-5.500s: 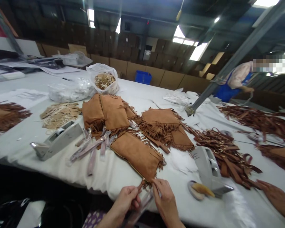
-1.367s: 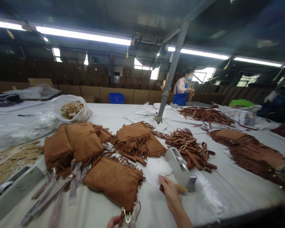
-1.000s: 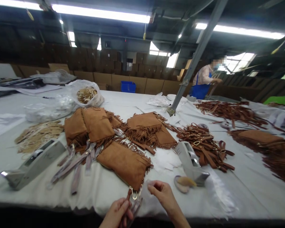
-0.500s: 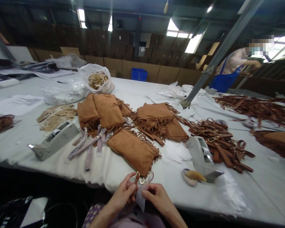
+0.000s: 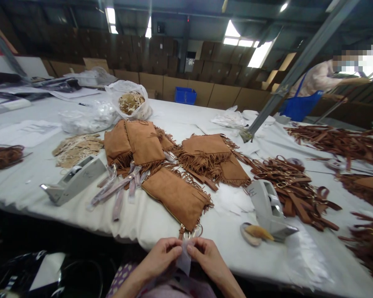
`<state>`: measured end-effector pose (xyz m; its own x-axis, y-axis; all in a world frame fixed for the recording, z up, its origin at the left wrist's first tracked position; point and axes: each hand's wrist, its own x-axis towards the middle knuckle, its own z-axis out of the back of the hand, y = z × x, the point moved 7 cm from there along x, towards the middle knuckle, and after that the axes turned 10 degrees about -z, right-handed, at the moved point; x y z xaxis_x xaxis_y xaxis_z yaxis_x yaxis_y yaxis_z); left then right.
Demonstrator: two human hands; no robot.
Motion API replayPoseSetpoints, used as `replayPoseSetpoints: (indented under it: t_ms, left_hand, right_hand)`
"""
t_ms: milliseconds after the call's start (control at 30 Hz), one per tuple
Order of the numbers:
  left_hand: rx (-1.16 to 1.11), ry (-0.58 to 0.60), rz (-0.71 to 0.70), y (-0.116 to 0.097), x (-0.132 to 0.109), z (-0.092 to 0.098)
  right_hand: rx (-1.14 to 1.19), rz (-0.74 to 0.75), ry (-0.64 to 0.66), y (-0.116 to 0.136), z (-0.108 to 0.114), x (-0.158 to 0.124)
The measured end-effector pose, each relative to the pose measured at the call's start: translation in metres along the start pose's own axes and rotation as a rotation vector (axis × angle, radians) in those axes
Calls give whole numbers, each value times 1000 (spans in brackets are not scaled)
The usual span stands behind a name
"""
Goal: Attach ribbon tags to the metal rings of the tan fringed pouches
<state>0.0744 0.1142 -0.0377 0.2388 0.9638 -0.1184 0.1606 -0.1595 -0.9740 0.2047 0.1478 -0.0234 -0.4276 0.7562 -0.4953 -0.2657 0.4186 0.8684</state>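
Note:
At the table's front edge, my left hand (image 5: 165,255) and my right hand (image 5: 207,257) pinch a strip of thin translucent wrapping (image 5: 184,260) between them. The wrapping lies just below the metal clasp of a brown fringed suede pouch (image 5: 177,196); whether it goes around the clasp I cannot tell. The pouch rests flat on the white cloth with its zipped edge toward me. Beside it on the left lie straps in clear wrap (image 5: 124,188). More fringed pouches (image 5: 146,142) are piled behind, and a second heap (image 5: 207,149) sits to their right.
Grey tape dispensers stand left (image 5: 73,180) and right (image 5: 270,211). Brown straps with metal hooks (image 5: 294,194) are heaped on the right. Tan tags with white strings (image 5: 77,149) lie left, more in a plastic bag (image 5: 131,101). A slanted metal post (image 5: 298,74) rises behind; a person in a blue apron (image 5: 303,105) stands beyond.
My left hand has shifted from the pouch's tassel and clasp area to the wrapping, now facing my right hand. The view has turned slightly.

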Motion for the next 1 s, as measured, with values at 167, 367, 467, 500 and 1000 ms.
replayPoseSetpoints:
  t_ms: [167, 367, 467, 500, 1000]
  left_hand:
    - [-28, -146, 29, 16, 3, 5]
    - [-132, -191, 35, 22, 4, 1]
    - [-264, -233, 72, 23, 2, 3]
    - [-326, -237, 113, 25, 2, 4]
    - [-809, -97, 471, 31, 13, -22]
  right_hand:
    - [72, 16, -3, 0, -3, 0]
    - [7, 5, -108, -18, 0, -7]
    - [-23, -29, -185, -31, 7, -12]
    - [-19, -43, -186, -35, 9, -14]
    - [169, -238, -72, -71, 9, -30]
